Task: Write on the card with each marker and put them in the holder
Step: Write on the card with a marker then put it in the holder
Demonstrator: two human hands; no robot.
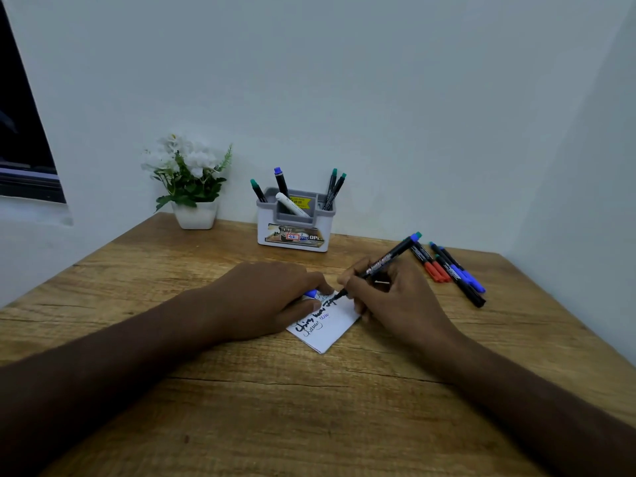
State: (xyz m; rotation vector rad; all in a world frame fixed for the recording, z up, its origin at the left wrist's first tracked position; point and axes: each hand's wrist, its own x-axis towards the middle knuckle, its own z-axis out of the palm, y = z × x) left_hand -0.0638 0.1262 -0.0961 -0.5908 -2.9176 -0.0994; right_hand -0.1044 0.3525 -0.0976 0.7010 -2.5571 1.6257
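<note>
A small white card (332,330) with black and blue writing lies on the wooden table (309,407). My right hand (395,301) grips a black marker with a blue end (389,258), its tip touching the card's top edge. My left hand (265,297) rests on the card's left side and holds a blue cap (311,292) under its fingers. The white and grey holder (294,223) stands at the back with several markers upright in it.
Several loose markers (451,270), red, blue and black, lie on the table to the right of my right hand. A white pot of white flowers (192,187) stands back left by the wall. A dark window is at far left.
</note>
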